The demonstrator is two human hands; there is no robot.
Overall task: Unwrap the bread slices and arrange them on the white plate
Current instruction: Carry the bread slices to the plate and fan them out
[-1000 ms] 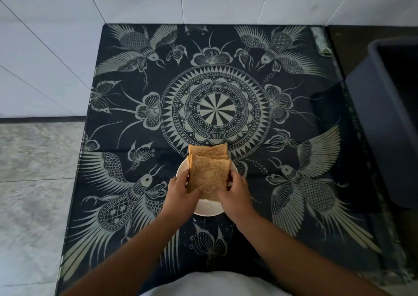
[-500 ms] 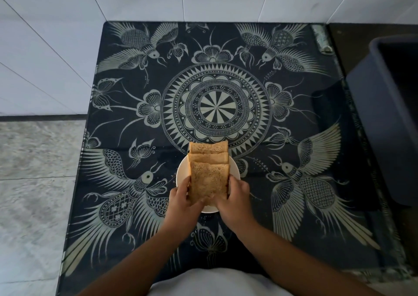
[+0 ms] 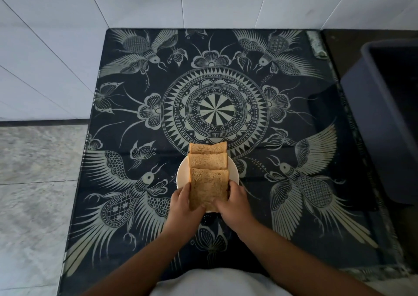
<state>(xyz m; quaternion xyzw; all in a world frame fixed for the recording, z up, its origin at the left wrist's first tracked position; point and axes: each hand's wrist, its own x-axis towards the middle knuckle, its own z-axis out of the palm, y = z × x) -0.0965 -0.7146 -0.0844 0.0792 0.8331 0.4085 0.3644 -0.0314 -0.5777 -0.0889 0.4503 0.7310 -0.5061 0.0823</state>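
Note:
Three brown bread slices lie fanned in an overlapping row on a small white plate (image 3: 182, 175) near the table's front middle. The far slice (image 3: 208, 148) overhangs the plate's far rim, and the middle slice (image 3: 207, 160) rests partly on it. The nearest slice (image 3: 208, 188) lies on top, reaching past the near rim. My left hand (image 3: 182, 205) grips its lower left edge and my right hand (image 3: 234, 202) grips its lower right edge. No wrapper is in sight.
The table (image 3: 294, 106) has a dark glass top with a pale mandala, bird and butterfly pattern. A dark grey plastic bin (image 3: 384, 124) stands at the right edge. White tiled wall lies behind, and grey floor tiles lie to the left.
Both hands have drawn the top slice toward me, so the stack has spread into a fan and a third slice shows between the far one and the near one.

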